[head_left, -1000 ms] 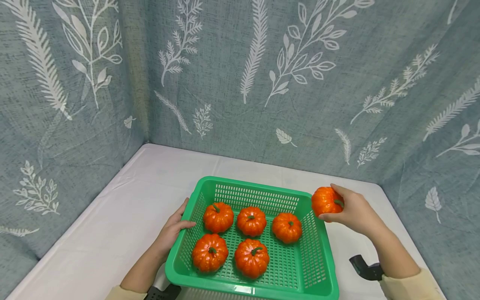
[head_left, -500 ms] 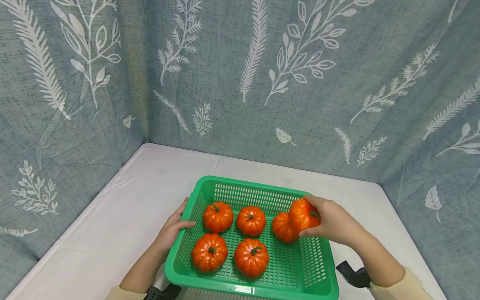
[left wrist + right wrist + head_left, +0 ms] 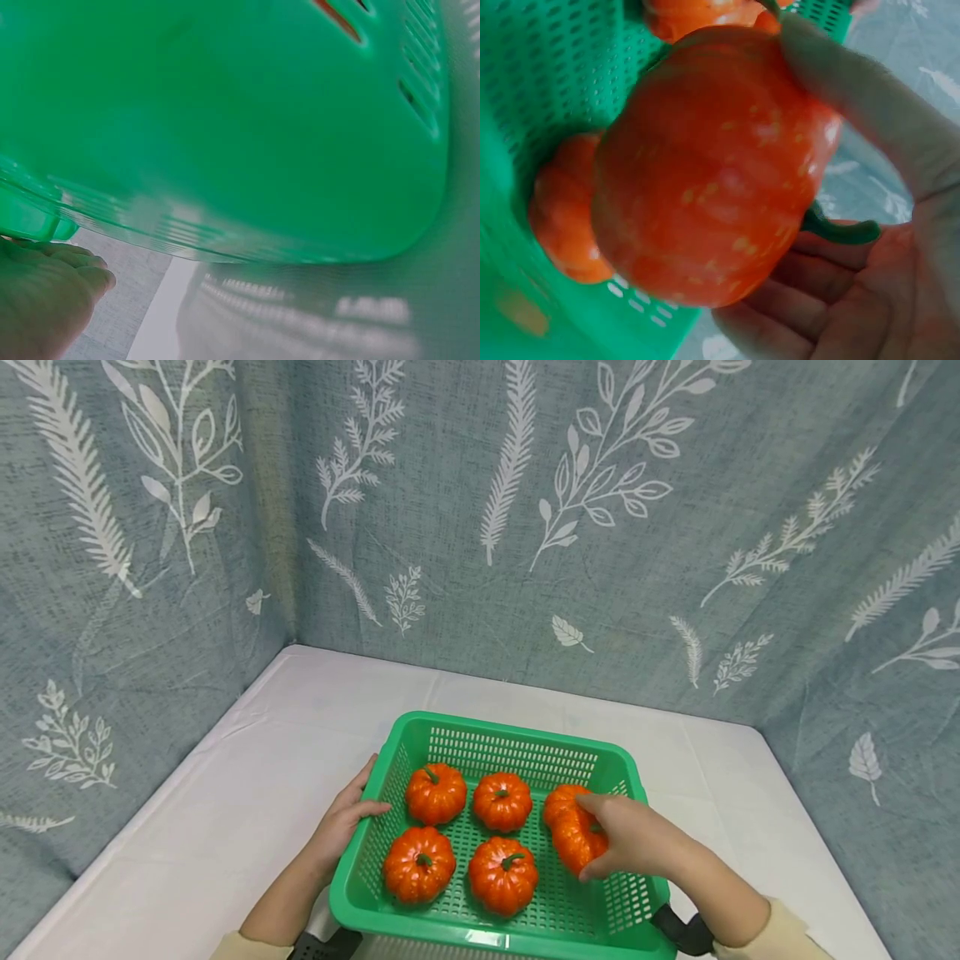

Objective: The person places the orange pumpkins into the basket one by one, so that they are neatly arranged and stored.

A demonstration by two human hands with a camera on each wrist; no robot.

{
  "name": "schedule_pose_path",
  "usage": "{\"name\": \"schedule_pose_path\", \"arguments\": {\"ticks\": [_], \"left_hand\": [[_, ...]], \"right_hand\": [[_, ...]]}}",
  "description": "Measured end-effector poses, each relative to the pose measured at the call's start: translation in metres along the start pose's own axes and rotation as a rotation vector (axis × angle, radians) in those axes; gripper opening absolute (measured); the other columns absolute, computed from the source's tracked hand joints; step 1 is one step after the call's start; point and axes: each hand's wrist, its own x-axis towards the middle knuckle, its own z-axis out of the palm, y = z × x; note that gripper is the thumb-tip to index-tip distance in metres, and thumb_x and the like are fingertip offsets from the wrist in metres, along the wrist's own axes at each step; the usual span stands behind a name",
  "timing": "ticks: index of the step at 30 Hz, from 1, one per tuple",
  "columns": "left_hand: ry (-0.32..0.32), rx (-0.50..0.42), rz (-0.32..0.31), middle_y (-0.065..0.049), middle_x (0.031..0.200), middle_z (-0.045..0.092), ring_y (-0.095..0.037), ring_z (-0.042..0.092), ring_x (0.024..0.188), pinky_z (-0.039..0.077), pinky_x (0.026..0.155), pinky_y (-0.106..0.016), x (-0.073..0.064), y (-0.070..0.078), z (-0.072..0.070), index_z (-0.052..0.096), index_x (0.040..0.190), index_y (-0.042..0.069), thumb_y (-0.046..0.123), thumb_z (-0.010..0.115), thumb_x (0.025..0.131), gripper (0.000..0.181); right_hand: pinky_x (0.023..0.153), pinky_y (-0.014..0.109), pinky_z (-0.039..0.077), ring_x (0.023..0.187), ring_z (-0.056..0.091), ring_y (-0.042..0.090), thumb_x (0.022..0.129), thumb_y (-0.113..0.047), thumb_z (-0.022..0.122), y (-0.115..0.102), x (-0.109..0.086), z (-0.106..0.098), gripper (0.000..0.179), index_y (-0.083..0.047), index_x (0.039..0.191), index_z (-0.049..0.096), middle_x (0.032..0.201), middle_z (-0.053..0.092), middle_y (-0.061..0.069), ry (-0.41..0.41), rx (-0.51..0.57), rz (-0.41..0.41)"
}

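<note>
A green plastic basket [image 3: 420, 927] stands on the white table with several small orange pumpkins in it. My left hand [image 3: 341, 827] grips its left rim, thumb over the edge and fingers along the outside. Between the thumb and fingers of my right hand [image 3: 633, 837] is another pumpkin [image 3: 576, 845], held tilted low inside the basket's right half. It overlaps the back-right pumpkin [image 3: 561, 799] in the head view; whether they touch I cannot tell. The right wrist view shows the held pumpkin [image 3: 720, 165] with its green stem [image 3: 844, 229] toward the palm.
Two pumpkins, one at back left [image 3: 437, 795] and one at back middle [image 3: 502, 802], sit behind a front-left pumpkin [image 3: 419, 865] and a front-middle pumpkin [image 3: 504, 877]. A patterned blue-grey curtain [image 3: 450, 527] closes off the table's [image 3: 330, 693] back and sides.
My right hand has carried its pumpkin from beyond the basket's right rim leftward and down into the basket. The left hand and the basket have stayed in place.
</note>
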Motion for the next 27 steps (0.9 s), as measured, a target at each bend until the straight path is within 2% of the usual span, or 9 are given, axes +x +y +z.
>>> {"name": "schedule_pose_path", "arguments": {"ticks": [12,19,27], "left_hand": [[0.000,-0.015,0.006,-0.009,0.154,-0.008,-0.035,0.001,0.139,0.020,0.106,-0.049,0.000,-0.001,0.000,-0.007,0.147,0.010,-0.002,0.035,0.088,0.074],[0.000,-0.016,-0.004,-0.009,0.154,-0.009,-0.036,0.001,0.139,0.021,0.106,-0.050,0.000,0.000,0.000,-0.007,0.147,0.010,-0.002,0.035,0.088,0.073],[0.006,-0.019,-0.013,-0.010,0.153,-0.010,-0.036,0.003,0.139,0.022,0.105,-0.050,0.000,0.000,0.000,-0.008,0.147,0.010,-0.001,0.036,0.088,0.074]], "right_hand": [[0.083,0.042,0.051,0.096,0.057,0.023,0.056,-0.023,0.086,0.001,0.005,0.007,0.084,0.010,0.124,0.050,0.110,0.063,0.014,-0.060,0.016,0.050],[0.086,0.044,0.050,0.100,0.058,0.027,0.054,-0.020,0.087,-0.001,0.005,0.008,0.084,0.008,0.124,0.051,0.113,0.062,0.015,-0.069,-0.005,0.043],[0.090,0.045,0.048,0.105,0.057,0.028,0.052,-0.016,0.087,0.000,0.005,0.012,0.082,0.005,0.123,0.053,0.116,0.061,0.015,-0.147,-0.051,0.033]]}}
